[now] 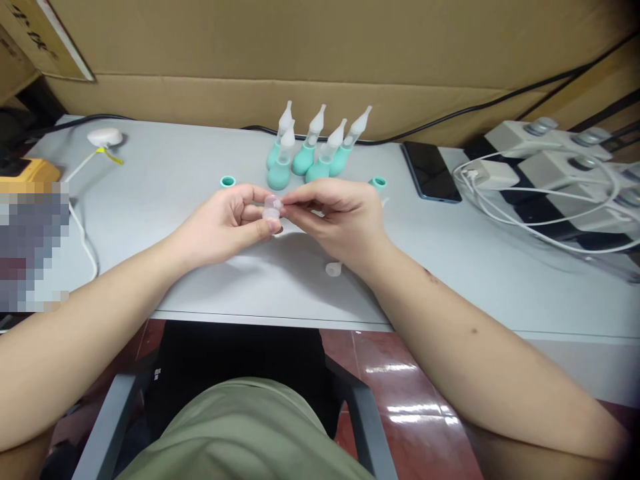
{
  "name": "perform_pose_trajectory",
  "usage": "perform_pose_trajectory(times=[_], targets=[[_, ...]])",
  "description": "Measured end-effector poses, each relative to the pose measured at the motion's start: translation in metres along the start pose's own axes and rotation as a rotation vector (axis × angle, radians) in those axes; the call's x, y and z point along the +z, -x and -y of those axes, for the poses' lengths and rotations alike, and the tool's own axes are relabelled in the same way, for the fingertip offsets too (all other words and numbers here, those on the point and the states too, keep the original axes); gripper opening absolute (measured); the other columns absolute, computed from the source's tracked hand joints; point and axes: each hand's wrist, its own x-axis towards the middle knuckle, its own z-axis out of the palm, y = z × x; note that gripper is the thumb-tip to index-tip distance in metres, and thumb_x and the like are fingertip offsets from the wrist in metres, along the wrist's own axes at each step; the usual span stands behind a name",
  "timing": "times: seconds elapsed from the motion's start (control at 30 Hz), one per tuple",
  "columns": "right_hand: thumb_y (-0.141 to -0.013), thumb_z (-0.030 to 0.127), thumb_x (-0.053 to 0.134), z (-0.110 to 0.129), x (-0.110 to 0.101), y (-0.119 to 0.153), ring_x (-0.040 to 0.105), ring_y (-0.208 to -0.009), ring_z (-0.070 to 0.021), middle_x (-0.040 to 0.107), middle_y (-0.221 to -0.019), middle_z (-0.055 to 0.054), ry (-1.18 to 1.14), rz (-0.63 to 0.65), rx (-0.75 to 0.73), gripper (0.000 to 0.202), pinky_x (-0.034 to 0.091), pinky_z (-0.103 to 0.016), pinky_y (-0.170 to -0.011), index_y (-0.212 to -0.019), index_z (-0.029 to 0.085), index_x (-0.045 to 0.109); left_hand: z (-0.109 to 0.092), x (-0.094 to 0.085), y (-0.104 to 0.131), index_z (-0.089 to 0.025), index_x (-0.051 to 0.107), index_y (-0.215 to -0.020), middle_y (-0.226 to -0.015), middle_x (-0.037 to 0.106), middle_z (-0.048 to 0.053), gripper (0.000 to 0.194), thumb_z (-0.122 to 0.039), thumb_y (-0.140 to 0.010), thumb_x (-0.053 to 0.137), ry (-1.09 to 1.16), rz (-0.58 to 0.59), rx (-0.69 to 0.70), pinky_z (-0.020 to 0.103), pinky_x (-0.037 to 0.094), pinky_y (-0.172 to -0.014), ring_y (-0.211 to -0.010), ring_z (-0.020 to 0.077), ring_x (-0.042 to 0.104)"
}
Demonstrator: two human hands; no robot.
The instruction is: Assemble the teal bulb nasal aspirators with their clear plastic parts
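My left hand [227, 223] grips a short, clear plastic tube piece [271, 208] between thumb and fingers, above the desk. The fingertips of my right hand [340, 217] are pinched together against the right side of that tube piece. Whether they hold a separate small part there is hidden. Below my right hand lies a small white soft tip [333, 269]. Behind my hands stand several assembled nasal aspirators [279, 175] with mint-green bulbs, clear middles and white pointed tips. One open green bulb [228, 181] is behind my left hand, another green bulb [379, 183] beyond my right.
A dark phone [431, 171] lies on the grey desk [500, 280] at the right. Beside it are grey-white devices [555, 167] with looped white cables. A white round device [105, 137] with a cable sits at the left. Cardboard [200, 47] backs the desk.
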Motion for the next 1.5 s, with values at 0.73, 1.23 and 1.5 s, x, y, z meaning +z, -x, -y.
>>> perform_pose_trajectory(times=[0.73,1.23,1.5], targets=[[-0.097,0.022,0.075,-0.008,-0.006,-0.008,0.068,-0.073,-0.0157,0.080,-0.087,-0.002,-0.060,0.175,0.071,0.002,0.050,-0.031,-0.066,-0.096,0.020,0.075,0.002,-0.002,0.001,-0.017,0.072,-0.125,-0.095,0.080,0.004,0.049,-0.038,-0.091,0.100,-0.109,0.066,-0.026,0.029,0.046,-0.070,-0.078,0.0148,0.064],[-0.097,0.020,0.060,-0.007,-0.002,-0.008,0.062,-0.083,-0.0202,0.067,-0.089,-0.002,0.291,0.215,-0.033,0.011,0.041,-0.034,-0.071,-0.099,0.026,0.051,0.004,-0.002,-0.001,-0.017,0.075,-0.133,-0.100,0.084,0.006,0.055,-0.041,-0.090,0.101,-0.124,0.067,-0.058,0.032,0.050,-0.073,-0.086,0.0199,0.076],[-0.097,0.019,0.058,-0.010,-0.001,-0.008,0.060,-0.080,-0.0194,0.066,-0.088,-0.002,0.302,0.183,-0.053,0.012,0.041,-0.034,-0.069,-0.099,0.027,0.050,0.000,0.000,-0.002,-0.019,0.077,-0.124,-0.088,0.078,0.002,0.052,-0.038,-0.085,0.106,-0.074,0.045,-0.087,0.031,0.046,-0.068,-0.075,0.0171,0.068]])
